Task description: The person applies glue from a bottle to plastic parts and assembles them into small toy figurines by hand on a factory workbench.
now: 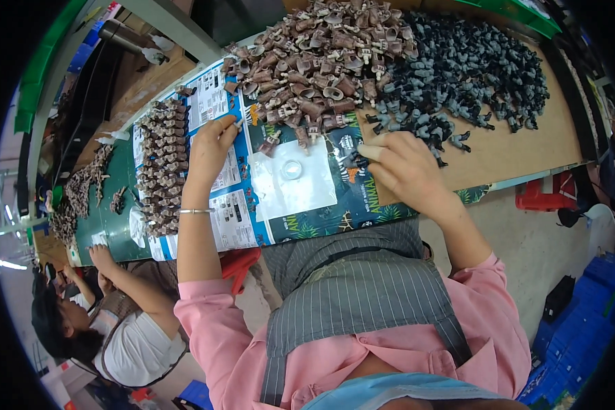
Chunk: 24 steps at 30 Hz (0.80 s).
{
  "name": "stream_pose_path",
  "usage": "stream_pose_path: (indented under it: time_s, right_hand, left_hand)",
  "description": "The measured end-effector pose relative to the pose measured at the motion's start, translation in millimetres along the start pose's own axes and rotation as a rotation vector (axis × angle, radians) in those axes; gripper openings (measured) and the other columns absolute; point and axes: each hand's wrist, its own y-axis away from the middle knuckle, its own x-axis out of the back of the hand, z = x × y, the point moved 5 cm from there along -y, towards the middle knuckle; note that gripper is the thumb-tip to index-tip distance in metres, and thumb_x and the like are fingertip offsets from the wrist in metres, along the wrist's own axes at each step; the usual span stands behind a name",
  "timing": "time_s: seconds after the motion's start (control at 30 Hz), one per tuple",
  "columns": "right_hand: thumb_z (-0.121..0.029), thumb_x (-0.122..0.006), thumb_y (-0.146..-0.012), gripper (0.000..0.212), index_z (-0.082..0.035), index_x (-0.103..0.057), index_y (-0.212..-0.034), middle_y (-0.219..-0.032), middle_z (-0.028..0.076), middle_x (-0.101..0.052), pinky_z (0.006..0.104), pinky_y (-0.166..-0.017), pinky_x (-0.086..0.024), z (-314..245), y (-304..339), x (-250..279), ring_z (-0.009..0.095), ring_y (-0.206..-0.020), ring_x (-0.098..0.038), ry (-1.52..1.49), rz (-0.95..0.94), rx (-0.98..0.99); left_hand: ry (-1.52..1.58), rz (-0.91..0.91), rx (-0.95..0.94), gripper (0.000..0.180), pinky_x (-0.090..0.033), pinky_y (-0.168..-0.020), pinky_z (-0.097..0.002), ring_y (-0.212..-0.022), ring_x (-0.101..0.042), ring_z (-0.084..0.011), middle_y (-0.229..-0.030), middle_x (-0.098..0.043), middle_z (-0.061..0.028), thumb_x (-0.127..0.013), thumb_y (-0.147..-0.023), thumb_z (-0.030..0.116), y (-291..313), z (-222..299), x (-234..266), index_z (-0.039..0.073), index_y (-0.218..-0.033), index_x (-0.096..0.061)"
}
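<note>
1. Right hand (406,169): fingers pinch dark part (354,161), just right of sheet (307,193).
2. Left hand (214,142): fingers pressed together; cannot tell on what.
3. Step seems pick-up; next move likely calls for a steady lift.

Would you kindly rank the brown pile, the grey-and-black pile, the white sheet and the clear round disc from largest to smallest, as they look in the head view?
1. Brown pile and grey-and-black pile: too alike to rank.
2. White sheet.
3. Clear round disc, easily the smallest.
</note>
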Motion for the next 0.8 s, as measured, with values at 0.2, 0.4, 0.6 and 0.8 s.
stream_pose_path:
  time_s: [0.2,0.4,0.6,0.8]
  right_hand:
    - [-0.02,-0.072,-0.079,0.027,-0.011,-0.065,-0.103,-0.09,0.004,-0.054,0.0347,-0.072,-0.038,-9,1,-33,0.023,-0.084,-0.056,0.128,-0.08,-0.016]
    - [-0.012,-0.07,-0.08,0.018,-0.007,-0.066,-0.097,-0.092,0.006,-0.057,0.0375,-0.07,-0.048,-5,-2,-35,0.025,-0.082,-0.061,-0.181,-0.078,-0.138]
    - [-0.008,-0.069,-0.082,0.016,-0.006,-0.066,-0.097,-0.092,0.008,-0.055,0.0363,-0.07,-0.052,-26,-29,-45,0.026,-0.082,-0.061,-0.27,-0.051,-0.07]
    - [-0.006,-0.072,-0.081,0.02,-0.004,-0.065,-0.1,-0.091,0.01,-0.056,0.0362,-0.067,-0.051,-45,-50,-72,0.028,-0.078,-0.061,-0.274,-0.026,0.078]
  left_hand:
    - [-0.068,-0.125,0.003,0.034,-0.05,-0.076,-0.0389,-0.084,-0.062,-0.0305,-0.087,-0.063,-0.0158,-0.066,-0.079,0.008,28,24,10,0.002,-0.113,-0.069]
    - [0.396,0.102,0.282,0.036,-0.051,-0.074,-0.0271,-0.085,-0.061,-0.0178,-0.1,-0.064,-0.0106,-0.063,-0.091,0.009,74,1,10,0.003,-0.126,-0.063]
    - [1.291,0.272,0.619,0.044,-0.052,-0.077,-0.0224,-0.09,-0.061,-0.0094,-0.123,-0.063,-0.0102,-0.056,-0.099,0.01,122,6,-6,0.006,-0.142,-0.049]
    - [1.788,0.433,0.461,0.051,-0.053,-0.084,-0.0293,-0.093,-0.061,-0.0115,-0.125,-0.059,-0.0109,-0.051,-0.1,0.004,144,17,-14,0.011,-0.149,-0.039]
